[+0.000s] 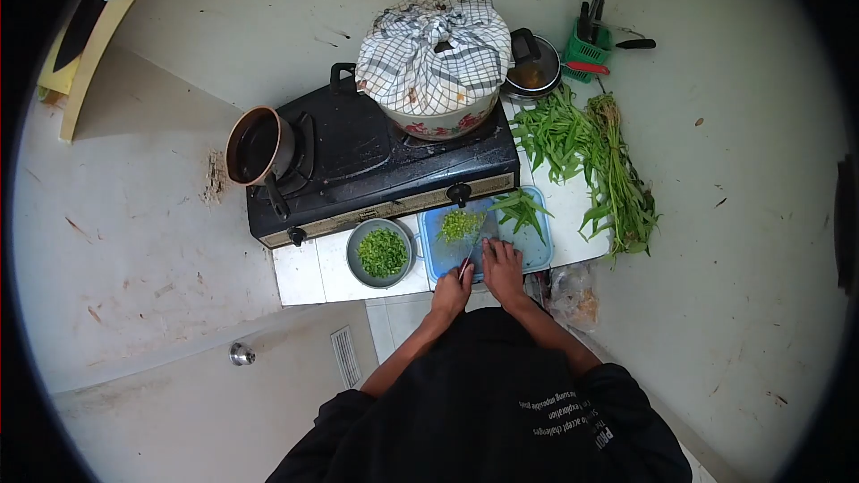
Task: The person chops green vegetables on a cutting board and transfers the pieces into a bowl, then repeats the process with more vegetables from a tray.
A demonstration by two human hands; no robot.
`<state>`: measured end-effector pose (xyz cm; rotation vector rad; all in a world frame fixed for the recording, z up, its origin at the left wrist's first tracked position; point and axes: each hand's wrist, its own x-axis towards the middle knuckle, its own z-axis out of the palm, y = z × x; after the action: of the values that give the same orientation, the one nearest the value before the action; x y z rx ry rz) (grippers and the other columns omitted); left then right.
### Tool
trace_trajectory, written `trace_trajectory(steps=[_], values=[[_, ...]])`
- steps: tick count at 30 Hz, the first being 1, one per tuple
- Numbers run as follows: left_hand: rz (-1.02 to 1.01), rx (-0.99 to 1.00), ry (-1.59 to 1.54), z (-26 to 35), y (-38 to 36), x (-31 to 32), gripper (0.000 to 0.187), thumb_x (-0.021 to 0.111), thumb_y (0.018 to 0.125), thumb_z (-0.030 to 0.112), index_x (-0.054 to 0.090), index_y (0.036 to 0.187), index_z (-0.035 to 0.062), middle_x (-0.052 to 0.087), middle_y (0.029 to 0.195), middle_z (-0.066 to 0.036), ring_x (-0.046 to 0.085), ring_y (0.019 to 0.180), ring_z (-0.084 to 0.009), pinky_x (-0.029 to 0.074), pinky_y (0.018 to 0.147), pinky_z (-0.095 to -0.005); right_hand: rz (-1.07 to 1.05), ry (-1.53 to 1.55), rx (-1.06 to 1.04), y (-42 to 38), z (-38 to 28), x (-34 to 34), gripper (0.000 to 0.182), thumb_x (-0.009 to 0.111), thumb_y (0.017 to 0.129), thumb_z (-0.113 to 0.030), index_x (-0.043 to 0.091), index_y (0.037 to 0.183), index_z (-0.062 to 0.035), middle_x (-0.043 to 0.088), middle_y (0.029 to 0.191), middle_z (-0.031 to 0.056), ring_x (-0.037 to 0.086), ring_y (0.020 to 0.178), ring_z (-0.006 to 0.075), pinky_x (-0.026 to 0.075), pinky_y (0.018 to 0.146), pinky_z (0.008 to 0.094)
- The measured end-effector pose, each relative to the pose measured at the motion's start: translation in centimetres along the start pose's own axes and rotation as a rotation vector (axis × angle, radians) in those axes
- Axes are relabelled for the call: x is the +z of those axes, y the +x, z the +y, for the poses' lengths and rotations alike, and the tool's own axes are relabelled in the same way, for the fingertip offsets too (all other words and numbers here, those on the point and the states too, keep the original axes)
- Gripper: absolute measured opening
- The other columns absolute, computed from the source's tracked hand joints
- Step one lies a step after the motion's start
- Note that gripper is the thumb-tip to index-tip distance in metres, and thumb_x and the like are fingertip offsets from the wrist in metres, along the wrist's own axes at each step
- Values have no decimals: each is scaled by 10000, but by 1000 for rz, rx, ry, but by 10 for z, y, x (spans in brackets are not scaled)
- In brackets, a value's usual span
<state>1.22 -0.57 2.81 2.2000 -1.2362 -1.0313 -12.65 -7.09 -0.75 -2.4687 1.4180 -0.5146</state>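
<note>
My left hand (451, 290) is closed round the handle of a knife (470, 250), whose blade points up over the blue cutting board (540, 255). Beside the blade, my right hand (503, 270) rests on the board with its fingers bent and close together; whatever lies under them is hidden. Chopped greens (459, 224) lie in a small heap at the board's left. Leafy green pieces (522, 208) are at its upper right. Left of the board is a grey bowl (351, 266) with finely cut greens (382, 252) in it.
Behind the board stands a black stove (349, 148) with a cloth-wrapped pot (438, 54) and a brown saucepan (258, 145). To the right are a lidded pan (534, 72), a green basket (582, 36) of utensils, bundled leafy stems (617, 183) and a plastic bag (574, 297).
</note>
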Motion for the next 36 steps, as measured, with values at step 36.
trace_trajectory(steps=[36], values=[[-53,20,-10,-12,-19,-1,543,515,999,467,657,999,-57,653,817,-340,642,835,-527,513,752,-574,47,94,-8,-4,16,7,287,605,894,-88,658,1171,-34,602,1164,92,566,1087,285,445,898,425]])
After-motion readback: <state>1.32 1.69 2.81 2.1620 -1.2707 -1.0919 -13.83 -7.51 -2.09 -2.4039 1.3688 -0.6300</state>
